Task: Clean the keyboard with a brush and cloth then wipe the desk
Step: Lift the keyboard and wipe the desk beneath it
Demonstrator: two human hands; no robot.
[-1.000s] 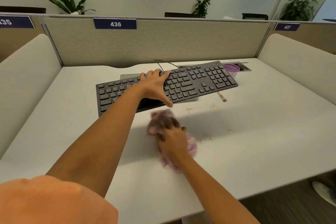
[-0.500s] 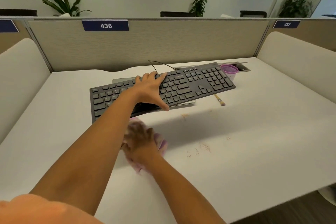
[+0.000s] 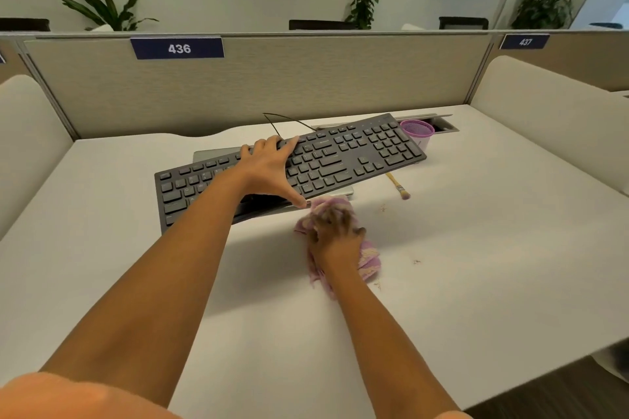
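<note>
On the white desk [image 3: 476,282] the left hand [image 3: 269,167] grips the black keyboard [image 3: 357,153], tilted up at centre, while just nearer the right hand [image 3: 335,236] clutches the bunched pink cloth [image 3: 369,260] against the surface, with a purple cup [image 3: 417,134], contents unclear, far right beyond the brush [image 3: 398,185].
</note>
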